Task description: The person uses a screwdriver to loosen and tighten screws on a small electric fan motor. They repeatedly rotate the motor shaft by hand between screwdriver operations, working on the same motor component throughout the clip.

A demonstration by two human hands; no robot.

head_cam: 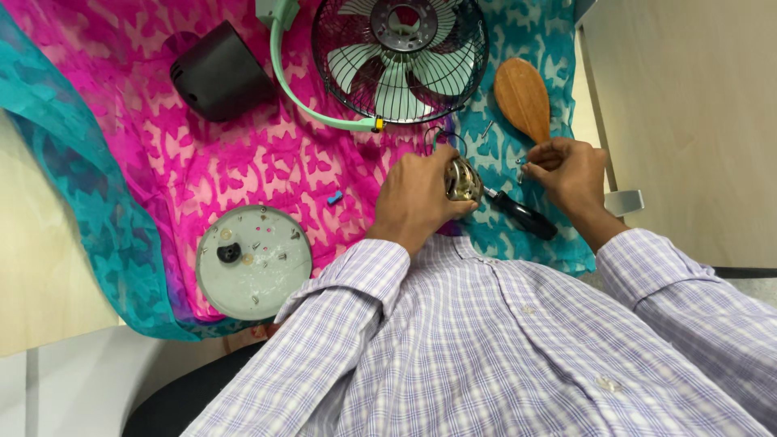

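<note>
My left hand (417, 198) wraps around a small round metal motor part (463, 180) with thin wires curling up from it. My right hand (571, 174) is just to its right, fingers pinched on a small metal screw (522, 162). A black-handled screwdriver (522, 214) lies on the cloth between and below the two hands, its tip toward the motor part. All of this sits on a pink and teal patterned cloth (243, 154).
A mint-green fan with a black wire cage (401, 57) lies at the top. A black motor cover (220, 73) sits top left, a round grey base plate (253, 260) with loose screws lower left, a wooden paddle (522, 97) top right, a tiny blue piece (334, 197) mid-cloth.
</note>
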